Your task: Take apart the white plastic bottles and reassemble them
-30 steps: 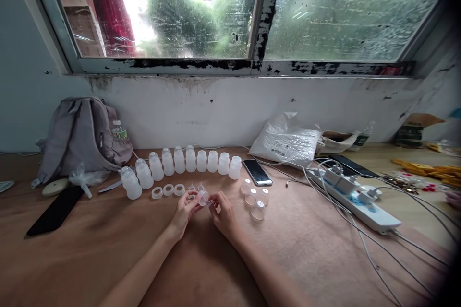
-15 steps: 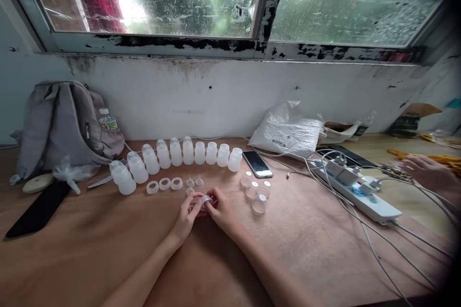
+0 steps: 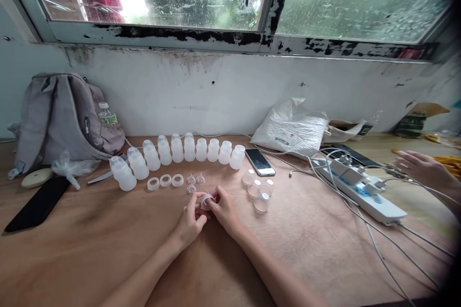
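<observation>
A small white plastic ring is pinched between both hands just above the brown table, near the middle of its width. The left hand is curled, thumb and forefinger closed on the ring's left edge; the right hand is likewise closed on its right edge, so the part is braced from both sides, presumably to keep it steady for fitting. Whether a second piece is seated inside the ring cannot be told.

Just beyond the fingers, small clear nipples are laid out, with three loose rings in a row to their left and a cluster of clear caps to the right, each kind apparently kept apart and within easy reach. Behind these, a curved line of white bottles stands upright.

Further back, a phone, a power strip with cables, a white bag and a grey backpack lie against the wall. Another person's hand rests at the far right, well apart.
</observation>
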The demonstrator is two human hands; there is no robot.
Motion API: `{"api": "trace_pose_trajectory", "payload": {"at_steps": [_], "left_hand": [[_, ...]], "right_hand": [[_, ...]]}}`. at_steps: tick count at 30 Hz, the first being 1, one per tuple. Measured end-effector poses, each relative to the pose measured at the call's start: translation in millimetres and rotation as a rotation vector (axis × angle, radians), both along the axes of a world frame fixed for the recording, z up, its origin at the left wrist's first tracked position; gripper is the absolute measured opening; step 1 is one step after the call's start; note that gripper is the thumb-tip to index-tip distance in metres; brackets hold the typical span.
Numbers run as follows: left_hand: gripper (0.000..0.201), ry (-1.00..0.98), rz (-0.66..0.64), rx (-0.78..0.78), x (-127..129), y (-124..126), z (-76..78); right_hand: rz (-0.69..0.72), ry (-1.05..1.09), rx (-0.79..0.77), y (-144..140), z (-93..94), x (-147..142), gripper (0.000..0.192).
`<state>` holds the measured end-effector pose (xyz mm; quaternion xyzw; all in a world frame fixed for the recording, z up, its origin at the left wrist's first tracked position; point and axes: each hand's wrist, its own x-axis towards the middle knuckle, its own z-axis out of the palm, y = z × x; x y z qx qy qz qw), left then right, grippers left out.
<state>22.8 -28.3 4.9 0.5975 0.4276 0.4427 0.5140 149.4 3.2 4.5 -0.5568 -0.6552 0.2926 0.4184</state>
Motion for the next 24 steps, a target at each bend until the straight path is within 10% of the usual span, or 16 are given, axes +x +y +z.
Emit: {"api": "trace_pose_trajectory", "payload": {"at_steps": [24], "left_hand": [[0.025,0.249,0.072,0.191,-3.7,-2.1,6.1]], "right_hand": [[0.107,0.13,0.065,3.2,-6.0,0.9,0.009]]}}
